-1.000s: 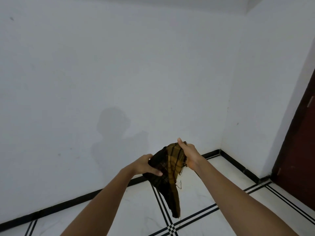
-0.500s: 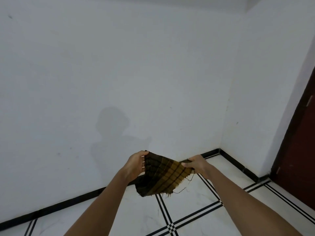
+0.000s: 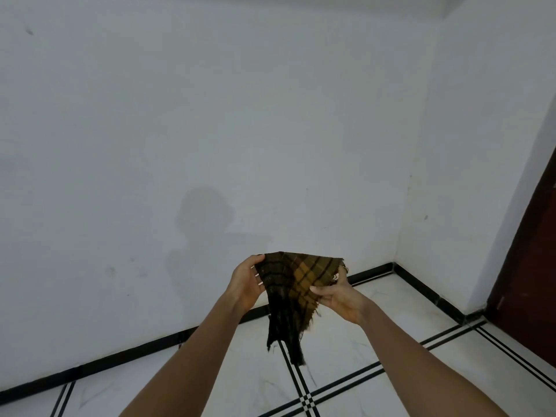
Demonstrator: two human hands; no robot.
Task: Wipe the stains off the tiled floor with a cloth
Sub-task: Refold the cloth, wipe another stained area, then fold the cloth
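Cloth (image 3: 296, 284): lower centre of frame, held in the air above the tiled floor (image 3: 355, 350), tail hanging free. Left hand (image 3: 245, 285) closed on the left edge; right hand (image 3: 338, 296) pinching the right side. Step in hand, by judgement: preparing the cloth, no wiping yet. Next: lower to the tiles. No stains discernible. Open floor below; black skirting (image 3: 373, 270) and corner at right.

The one camera sits on my head, looking forward and slightly down along my arms. My left hand (image 3: 245, 284) and right hand (image 3: 340, 296) are close, mid-frame; beyond them wall (image 3: 210, 115), below them floor (image 3: 346, 350).
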